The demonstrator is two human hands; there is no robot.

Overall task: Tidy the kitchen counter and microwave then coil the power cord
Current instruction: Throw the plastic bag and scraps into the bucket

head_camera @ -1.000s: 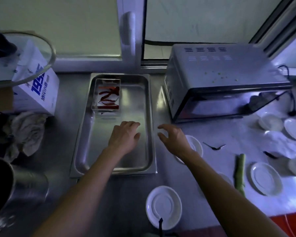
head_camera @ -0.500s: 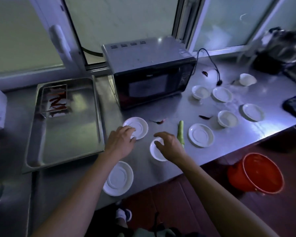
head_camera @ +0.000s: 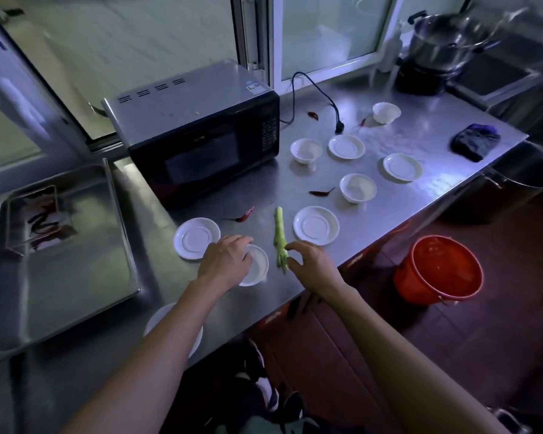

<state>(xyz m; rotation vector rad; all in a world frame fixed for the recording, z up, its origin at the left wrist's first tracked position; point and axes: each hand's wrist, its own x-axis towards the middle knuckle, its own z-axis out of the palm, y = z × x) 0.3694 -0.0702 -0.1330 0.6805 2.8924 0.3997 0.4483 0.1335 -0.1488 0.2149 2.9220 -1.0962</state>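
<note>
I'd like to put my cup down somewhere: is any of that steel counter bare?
Bare steel shows between the dark blue cloth and the white saucer near the far right corner, and in most of the long metal tray left of the black microwave. It is crowded before the microwave: saucers, bowls, red chillies, a green stalk.

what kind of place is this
Probably a working kitchen, maybe a commercial one: a steel counter holding a microwave, a metal tray and a big pot by the window.

The microwave (head_camera: pixel 198 136) stands behind the saucers (head_camera: pixel 197 238), tray (head_camera: pixel 76 277) to its left, cord (head_camera: pixel 318 98) apparently trailing right.
</note>
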